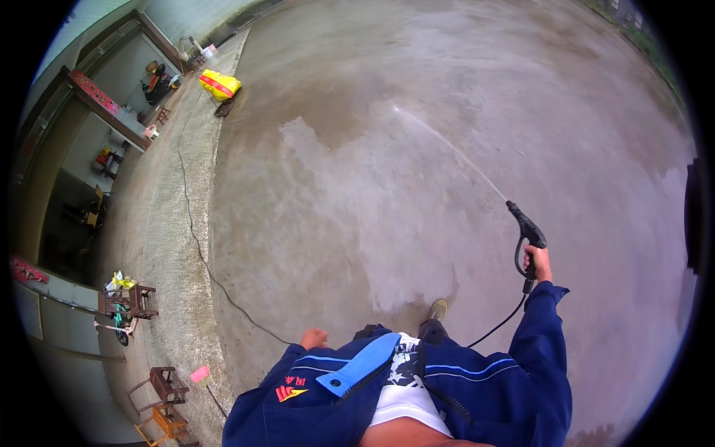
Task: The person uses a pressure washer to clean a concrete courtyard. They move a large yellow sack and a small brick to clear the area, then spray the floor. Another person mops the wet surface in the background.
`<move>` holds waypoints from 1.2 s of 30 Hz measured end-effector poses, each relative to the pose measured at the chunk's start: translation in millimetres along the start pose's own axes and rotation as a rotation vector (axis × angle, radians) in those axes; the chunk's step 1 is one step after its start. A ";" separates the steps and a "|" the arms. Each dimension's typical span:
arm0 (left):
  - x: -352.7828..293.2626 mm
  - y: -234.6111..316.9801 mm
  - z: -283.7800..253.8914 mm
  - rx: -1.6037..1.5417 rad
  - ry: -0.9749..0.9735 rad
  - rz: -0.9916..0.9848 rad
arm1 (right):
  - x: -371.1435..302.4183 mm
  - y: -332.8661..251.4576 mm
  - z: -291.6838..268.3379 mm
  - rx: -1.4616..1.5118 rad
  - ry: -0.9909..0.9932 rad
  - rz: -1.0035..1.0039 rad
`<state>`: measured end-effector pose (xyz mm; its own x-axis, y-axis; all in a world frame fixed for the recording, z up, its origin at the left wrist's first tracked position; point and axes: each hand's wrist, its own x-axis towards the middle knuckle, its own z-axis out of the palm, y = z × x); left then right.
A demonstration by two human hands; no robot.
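Closest in, the person's blue zip jacket hangs open over a white printed shirt, and one shoe shows on the wet concrete below it. The left hand sits low by the jacket's edge, holding nothing; whether the fingers are spread or curled I cannot tell. The right hand is stretched forward and wrapped around the grip of a black pressure-washer spray gun, with a dark hose dropping from the gun's base back toward the legs. From the gun's nozzle a thin water jet shoots up and to the left, striking the concrete yard well ahead, where the ground shows a paler washed patch against darker wet areas. To the left a black cable snakes along the edge of a rougher paved strip. Beside that strip stand wooden stools, a small pink item and a little cart with a child's bicycle. Far off near the building lies a yellow and red pressure washer unit
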<state>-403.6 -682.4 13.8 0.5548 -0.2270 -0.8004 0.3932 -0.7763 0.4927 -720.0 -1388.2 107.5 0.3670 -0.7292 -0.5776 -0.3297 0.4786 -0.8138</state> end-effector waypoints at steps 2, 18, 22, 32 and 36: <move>2.6 43.2 32.1 0.011 -0.001 -0.007 | 39.3 -27.5 -34.8 0.028 -0.008 0.013; 32.8 165.1 109.5 0.076 0.019 0.079 | 227.4 -156.7 -21.6 0.089 -0.120 0.028; 88.2 206.3 102.0 0.183 0.005 0.133 | 254.3 -171.7 -0.2 -0.057 -0.151 0.040; 175.0 326.5 75.4 -0.205 0.019 0.052 | 358.5 -280.9 41.7 -0.011 -0.048 -0.085; 172.5 338.4 81.0 -0.228 0.039 0.045 | 401.9 -298.0 111.1 -0.196 -0.123 -0.200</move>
<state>-234.2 -1031.9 14.7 0.6017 -0.2315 -0.7644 0.5208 -0.6119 0.5953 -377.6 -1769.5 110.7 0.5407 -0.7288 -0.4200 -0.3970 0.2192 -0.8913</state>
